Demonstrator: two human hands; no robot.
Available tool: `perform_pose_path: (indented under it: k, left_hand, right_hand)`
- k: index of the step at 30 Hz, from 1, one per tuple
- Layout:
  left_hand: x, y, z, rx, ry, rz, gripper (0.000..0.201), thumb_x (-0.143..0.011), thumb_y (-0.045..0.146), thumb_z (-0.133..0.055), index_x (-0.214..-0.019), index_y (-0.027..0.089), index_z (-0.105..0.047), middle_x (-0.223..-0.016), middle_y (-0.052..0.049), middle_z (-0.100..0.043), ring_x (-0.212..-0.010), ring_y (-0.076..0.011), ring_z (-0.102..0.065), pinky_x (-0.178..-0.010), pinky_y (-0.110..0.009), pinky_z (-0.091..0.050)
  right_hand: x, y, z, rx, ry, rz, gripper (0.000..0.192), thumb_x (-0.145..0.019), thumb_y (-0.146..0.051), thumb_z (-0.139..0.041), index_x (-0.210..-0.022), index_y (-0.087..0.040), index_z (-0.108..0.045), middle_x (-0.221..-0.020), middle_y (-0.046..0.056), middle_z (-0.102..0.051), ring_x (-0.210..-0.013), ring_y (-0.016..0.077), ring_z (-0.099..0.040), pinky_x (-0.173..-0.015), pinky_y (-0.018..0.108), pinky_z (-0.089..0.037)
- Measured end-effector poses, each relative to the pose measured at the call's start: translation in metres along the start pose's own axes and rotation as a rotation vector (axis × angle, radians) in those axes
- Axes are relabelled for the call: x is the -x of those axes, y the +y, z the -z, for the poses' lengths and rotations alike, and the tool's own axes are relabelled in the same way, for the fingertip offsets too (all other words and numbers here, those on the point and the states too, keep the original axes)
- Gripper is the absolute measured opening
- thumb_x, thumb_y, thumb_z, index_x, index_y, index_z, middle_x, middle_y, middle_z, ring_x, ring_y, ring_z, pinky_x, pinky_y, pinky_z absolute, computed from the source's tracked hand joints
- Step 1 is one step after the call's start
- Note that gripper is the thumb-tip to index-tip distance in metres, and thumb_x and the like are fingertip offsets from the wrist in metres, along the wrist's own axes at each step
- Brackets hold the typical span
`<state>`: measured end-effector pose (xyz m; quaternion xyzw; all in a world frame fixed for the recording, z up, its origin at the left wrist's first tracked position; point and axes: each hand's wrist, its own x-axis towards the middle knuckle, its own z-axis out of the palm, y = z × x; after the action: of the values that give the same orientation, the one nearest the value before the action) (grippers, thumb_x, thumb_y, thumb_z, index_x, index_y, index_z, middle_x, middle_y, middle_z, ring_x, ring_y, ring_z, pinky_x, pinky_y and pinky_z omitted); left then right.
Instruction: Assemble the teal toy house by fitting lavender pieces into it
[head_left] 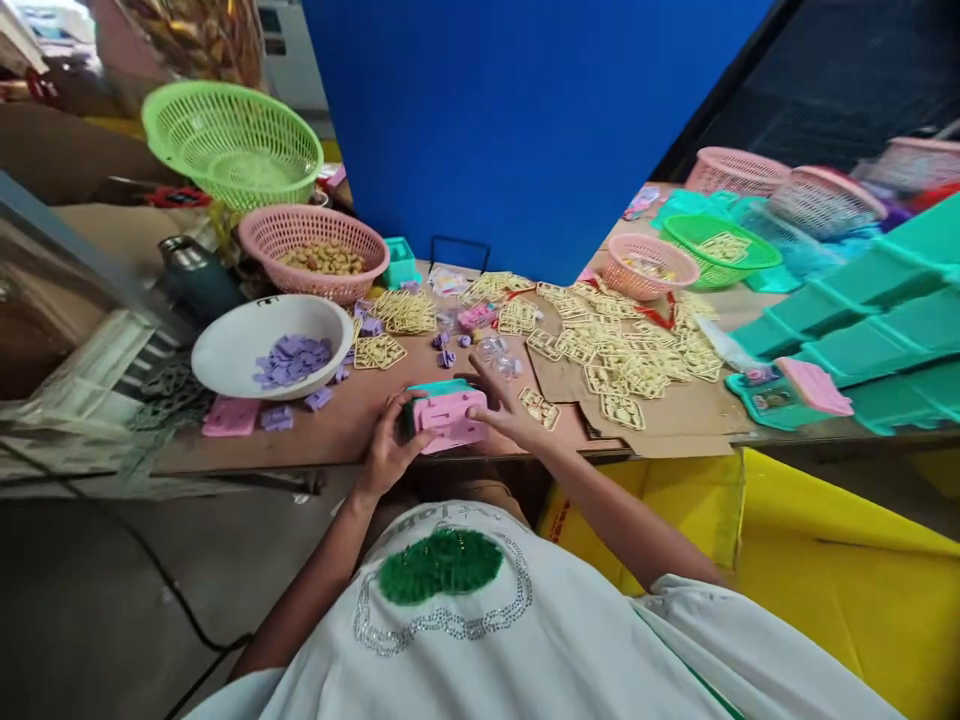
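A boxy plastic toy part [450, 418], pink on the side facing me and teal behind, is held at the table's front edge. My left hand [391, 440] is closed around its left end, with the thumb on the pink face. At its right end is my right hand [506, 408], thumb pressed on the pink face and forefinger stretched out above; its other fingers are partly hidden. Just beyond lie small purple pieces [444, 352] and clear plastic bits [498, 355]. Cream plastic frames [538, 408] lie right of my right hand.
At left stand a white bowl [214, 350] of purple pieces, a pink basket [259, 235], a green basket [172, 120] and a dark flask [196, 275]. Many cream frames [637, 355] cover cardboard at right, beside stacked teal parts [862, 345]. A blue panel [517, 130] rises behind.
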<state>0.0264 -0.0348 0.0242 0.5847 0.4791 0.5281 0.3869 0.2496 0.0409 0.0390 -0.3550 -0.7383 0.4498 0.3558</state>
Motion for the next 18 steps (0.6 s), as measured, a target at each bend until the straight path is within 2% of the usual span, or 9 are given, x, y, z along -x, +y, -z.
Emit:
perform_pose_path:
  k: [2, 6, 8, 10, 12, 13, 15, 16, 18]
  left_hand:
    - [0.006, 0.002, 0.003, -0.026, -0.042, -0.046, 0.053, -0.089, 0.056, -0.074, -0.128, 0.020, -0.063, -0.155, -0.015, -0.052, -0.152, -0.0304, -0.046, -0.130, -0.047, -0.031]
    - [0.014, 0.006, 0.001, -0.029, -0.059, -0.038, 0.051, -0.092, 0.061, -0.070, -0.123, 0.021, -0.065, -0.148, -0.014, -0.053, -0.149, -0.0318, -0.047, -0.129, -0.048, -0.033]
    - [0.015, 0.008, -0.005, -0.068, 0.001, 0.028, 0.050, -0.093, 0.063, -0.067, -0.120, 0.021, -0.066, -0.140, -0.013, -0.058, -0.142, -0.0309, -0.052, -0.127, -0.047, -0.036]
    - [0.014, 0.010, -0.011, -0.123, 0.077, 0.083, 0.048, -0.095, 0.063, -0.063, -0.121, 0.022, -0.066, -0.132, -0.012, -0.063, -0.134, -0.0295, -0.058, -0.124, -0.047, -0.041]
    - [0.011, 0.006, -0.018, -0.172, 0.153, 0.067, 0.049, -0.098, 0.063, -0.056, -0.123, 0.023, -0.066, -0.127, -0.014, -0.069, -0.126, -0.0308, -0.066, -0.115, -0.047, -0.051]
    - [0.006, -0.001, -0.021, -0.187, 0.209, 0.091, 0.053, -0.098, 0.064, -0.052, -0.127, 0.021, -0.065, -0.130, -0.016, -0.070, -0.125, -0.0330, -0.068, -0.110, -0.049, -0.056]
    - [-0.010, -0.020, -0.023, -0.047, 0.286, 0.378, 0.065, -0.092, 0.066, -0.059, -0.137, 0.019, -0.062, -0.145, -0.019, -0.067, -0.138, -0.0359, -0.063, -0.115, -0.049, -0.054]
    - [-0.020, -0.031, -0.022, 0.032, 0.306, 0.468, 0.069, -0.090, 0.066, -0.063, -0.141, 0.018, -0.061, -0.152, -0.019, -0.063, -0.145, -0.0365, -0.058, -0.119, -0.049, -0.051]
    - [-0.037, -0.048, -0.017, 0.130, 0.275, 0.460, 0.064, -0.088, 0.061, -0.072, -0.138, 0.021, -0.064, -0.155, -0.015, -0.061, -0.154, -0.0351, -0.048, -0.127, -0.044, -0.042]
  right_hand:
    - [0.006, 0.002, 0.000, -0.111, -0.042, -0.133, 0.109, -0.076, -0.089, -0.069, -0.162, -0.025, -0.047, -0.161, 0.018, -0.054, -0.148, 0.0337, -0.053, -0.122, 0.056, -0.042]
    - [0.015, -0.004, -0.006, -0.213, 0.010, -0.192, 0.115, -0.064, -0.088, -0.079, -0.154, -0.021, -0.057, -0.153, 0.017, -0.062, -0.148, 0.0351, -0.053, -0.127, 0.057, -0.038]
    - [0.012, -0.011, -0.011, -0.199, 0.064, -0.207, 0.111, -0.060, -0.086, -0.082, -0.148, -0.021, -0.064, -0.145, 0.015, -0.068, -0.142, 0.0348, -0.059, -0.125, 0.054, -0.042]
    - [0.006, -0.021, -0.015, -0.157, 0.125, -0.204, 0.097, -0.063, -0.086, -0.081, -0.136, -0.024, -0.073, -0.130, 0.012, -0.077, -0.128, 0.0341, -0.069, -0.119, 0.053, -0.050]
    - [0.000, -0.024, -0.019, -0.130, 0.156, -0.136, 0.076, -0.080, -0.084, -0.069, -0.127, -0.025, -0.078, -0.114, 0.013, -0.081, -0.110, 0.0340, -0.077, -0.103, 0.053, -0.062]
    - [-0.004, -0.021, -0.020, -0.107, 0.172, -0.090, 0.072, -0.087, -0.082, -0.061, -0.123, -0.023, -0.080, -0.108, 0.016, -0.082, -0.103, 0.0352, -0.079, -0.092, 0.054, -0.066]
    - [-0.018, 0.000, -0.020, 0.036, 0.289, -0.014, 0.071, -0.088, -0.081, -0.061, -0.116, -0.020, -0.082, -0.109, 0.020, -0.081, -0.100, 0.0372, -0.079, -0.085, 0.053, -0.068]
    - [-0.029, 0.015, -0.019, 0.132, 0.347, 0.042, 0.072, -0.087, -0.080, -0.063, -0.121, -0.019, -0.081, -0.122, 0.021, -0.078, -0.115, 0.0384, -0.076, -0.094, 0.053, -0.066]
    - [-0.054, 0.042, -0.014, 0.246, 0.363, 0.174, 0.068, -0.095, -0.073, -0.056, -0.135, -0.022, -0.076, -0.142, 0.019, -0.070, -0.135, 0.0375, -0.066, -0.106, 0.051, -0.062]
